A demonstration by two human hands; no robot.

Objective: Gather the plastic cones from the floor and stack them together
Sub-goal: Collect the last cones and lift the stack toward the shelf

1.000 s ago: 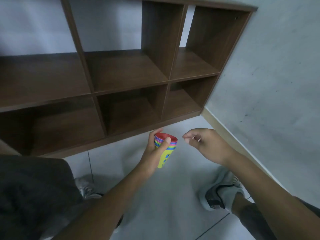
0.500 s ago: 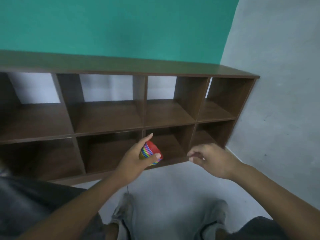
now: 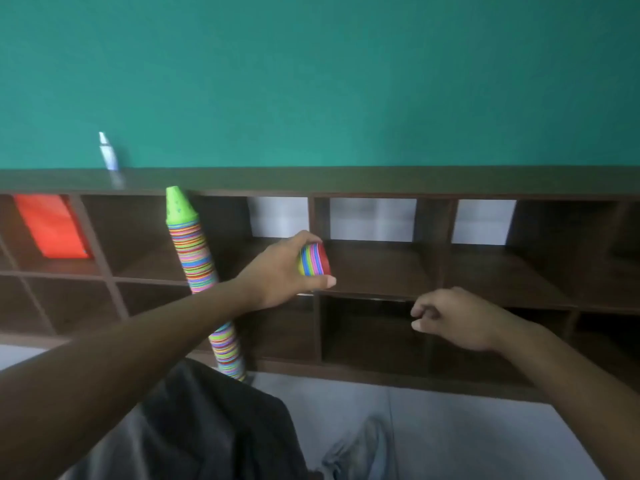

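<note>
Head view: the left hand [image 3: 282,268] reaches forward with its grip closed around a short stack of cones [image 3: 314,259], held on its side in the air with the red rim pointing right, fingers over the top and thumb underneath. This small stack sits in front of the shelf [image 3: 381,181], level with the upper row of compartments. The right hand [image 3: 453,317] hangs lower and to the right, apart from the small stack, its fingers curled in and its grip holding nothing. A tall stack of cones [image 3: 199,268], many bright colours with a green cone on top, stands on the floor [image 3: 467,441] and leans against the front of the shelf, its tip near the shelf's top board; the left forearm crosses in front of its lower half. A red sheet [image 3: 52,226] lies tilted in the upper left compartment. A small white bottle [image 3: 108,152], blurred, stands on top of the shelf against the green wall [image 3: 329,71]. A shoe [image 3: 360,452] shows at the bottom edge.
</note>
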